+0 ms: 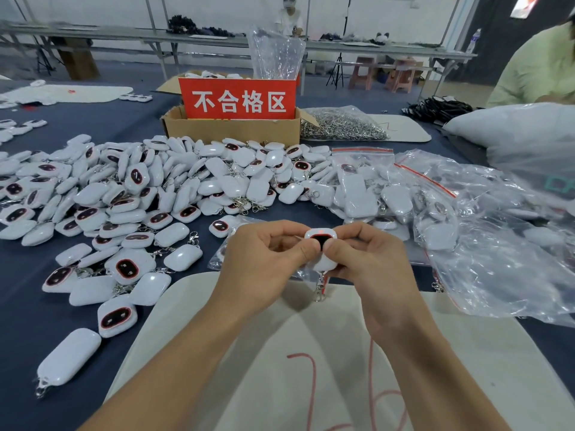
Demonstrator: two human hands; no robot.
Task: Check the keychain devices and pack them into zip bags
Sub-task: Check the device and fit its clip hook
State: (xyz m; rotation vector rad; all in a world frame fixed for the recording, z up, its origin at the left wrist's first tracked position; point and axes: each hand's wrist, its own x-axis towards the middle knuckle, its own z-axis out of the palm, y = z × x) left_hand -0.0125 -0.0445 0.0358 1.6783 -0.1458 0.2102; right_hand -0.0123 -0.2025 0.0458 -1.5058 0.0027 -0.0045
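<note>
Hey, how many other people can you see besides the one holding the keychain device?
2. A standing person behind the far table, top centre; a person in a pale green top at the right edge. Others may be hidden out of frame.

both hands (317, 259) pinching one keychain device (320, 244), loose device pile (140, 188) behind

The left hand (264, 253) and the right hand (373, 259) are bare, and the thumbnails that show are cut short and plain. Behind the wrists, the bare left forearm (186, 353) and the bare right forearm (429, 353) reach the view's lower edge.
</note>
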